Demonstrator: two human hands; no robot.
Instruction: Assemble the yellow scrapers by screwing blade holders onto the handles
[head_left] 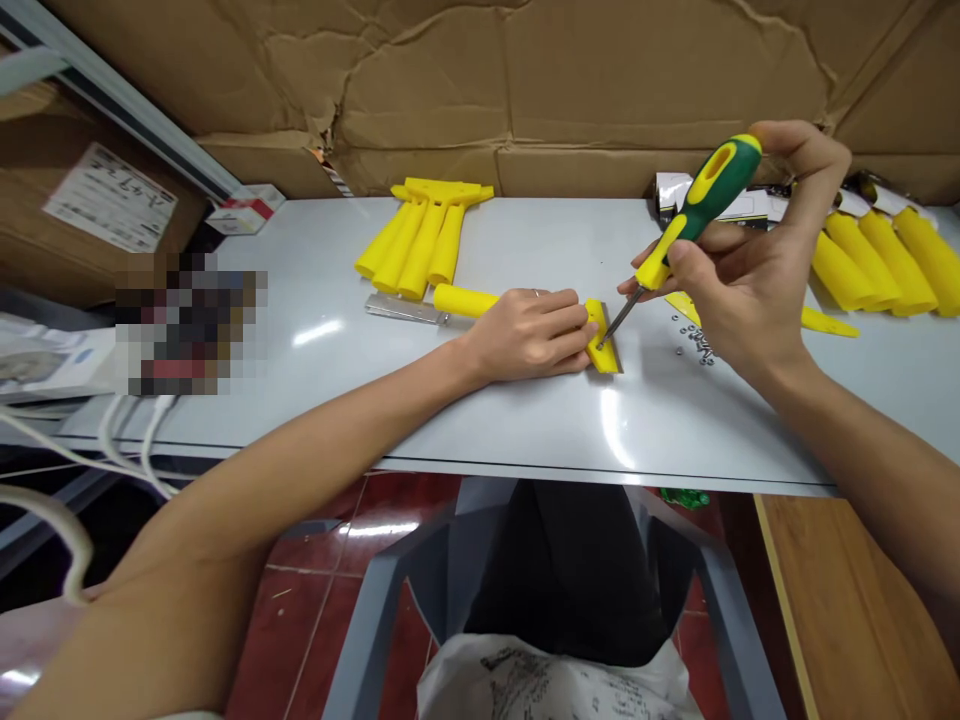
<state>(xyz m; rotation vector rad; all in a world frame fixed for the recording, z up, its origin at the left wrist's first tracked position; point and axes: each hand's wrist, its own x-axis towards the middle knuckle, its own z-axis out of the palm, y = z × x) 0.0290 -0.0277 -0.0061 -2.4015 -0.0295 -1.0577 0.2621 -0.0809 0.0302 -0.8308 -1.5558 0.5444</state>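
My left hand [529, 338] is closed around a yellow scraper [466, 300], pressing it against the table. The scraper's wide head, with a metal blade along its edge, sticks out past my fingers. In my right hand [772, 285] is a screwdriver [721, 185] with a green and yellow handle, held tilted. Its tip meets a small screw in the scraper head. Small loose screws and nuts [701, 343] lie beside my right hand. Partly hidden behind that hand is another flat yellow piece [829, 322].
Several yellow scraper handles [416, 240] lie grouped at the back, with metal strips [405, 309] in front. More yellow scrapers with packaging [889, 262] lie at right. Cardboard [480, 90] stands behind the table [525, 430]. A small box [246, 210] and white cables [150, 440] are at left.
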